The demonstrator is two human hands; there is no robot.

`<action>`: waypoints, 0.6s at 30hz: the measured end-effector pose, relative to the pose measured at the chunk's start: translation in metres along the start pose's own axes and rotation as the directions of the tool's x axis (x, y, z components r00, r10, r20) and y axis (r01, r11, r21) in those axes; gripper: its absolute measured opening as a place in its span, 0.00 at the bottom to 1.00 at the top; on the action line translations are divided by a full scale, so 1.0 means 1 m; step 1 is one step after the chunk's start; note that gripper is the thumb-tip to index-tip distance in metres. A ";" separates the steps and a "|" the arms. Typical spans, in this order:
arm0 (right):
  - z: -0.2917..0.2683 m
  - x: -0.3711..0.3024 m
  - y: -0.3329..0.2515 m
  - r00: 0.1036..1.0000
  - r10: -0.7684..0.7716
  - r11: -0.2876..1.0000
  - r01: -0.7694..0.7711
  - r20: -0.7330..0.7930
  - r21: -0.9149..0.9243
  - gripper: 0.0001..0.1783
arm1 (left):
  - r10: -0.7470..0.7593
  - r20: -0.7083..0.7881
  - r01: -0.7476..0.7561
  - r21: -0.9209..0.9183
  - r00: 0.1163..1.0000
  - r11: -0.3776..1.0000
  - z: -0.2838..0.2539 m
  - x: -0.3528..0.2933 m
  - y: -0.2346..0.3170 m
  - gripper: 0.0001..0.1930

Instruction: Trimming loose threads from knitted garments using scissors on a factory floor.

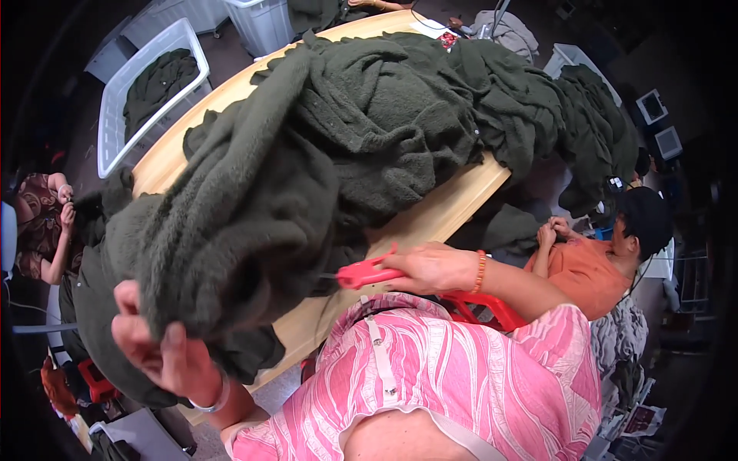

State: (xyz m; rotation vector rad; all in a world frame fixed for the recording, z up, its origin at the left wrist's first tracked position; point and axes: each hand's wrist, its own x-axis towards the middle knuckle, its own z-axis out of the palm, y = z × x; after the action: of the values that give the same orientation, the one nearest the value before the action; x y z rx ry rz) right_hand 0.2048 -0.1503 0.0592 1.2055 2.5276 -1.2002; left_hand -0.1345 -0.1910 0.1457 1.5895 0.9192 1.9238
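Observation:
My left hand (165,357) pinches the lower edge of a dark green fleece garment (231,223), raised in thick folds at the table's left part. A red tagging gun (365,273) with a thin needle-like tip is gripped in my right hand (430,269). Its tip points left at the garment's folds; I cannot tell whether it touches them. A large heap of the same dark green fabric (407,107) covers most of the wooden table (453,201), spilling over the far right end.
A white plastic bin (198,48) with dark green cloth stands beyond the table's left edge. A grey bin (261,27) stands at the back. One person in orange (576,269) sits at the right; another in a patterned top (38,230) sits at the left.

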 end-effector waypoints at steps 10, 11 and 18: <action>-0.075 0.083 -0.037 0.833 -0.339 0.939 0.329 -0.438 -0.101 0.20 | 0.228 0.313 -0.300 0.202 0.922 0.932 0.049 0.050 -0.002 0.06; -0.086 0.082 -0.031 0.780 -0.336 0.935 0.343 -0.528 -0.088 0.22 | 0.248 0.341 -0.330 0.210 0.907 0.920 0.055 0.054 -0.006 0.07; -0.206 0.040 0.053 0.538 -0.006 0.997 0.073 -0.843 0.040 0.24 | 0.203 0.388 -0.347 0.349 0.899 0.870 0.108 0.074 -0.021 0.12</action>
State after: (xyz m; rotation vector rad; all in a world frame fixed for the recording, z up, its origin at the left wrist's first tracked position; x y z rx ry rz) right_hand 0.2624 0.0364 0.1520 2.1955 3.1509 -0.7839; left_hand -0.0463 -0.1027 0.1895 2.3333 1.0336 1.6110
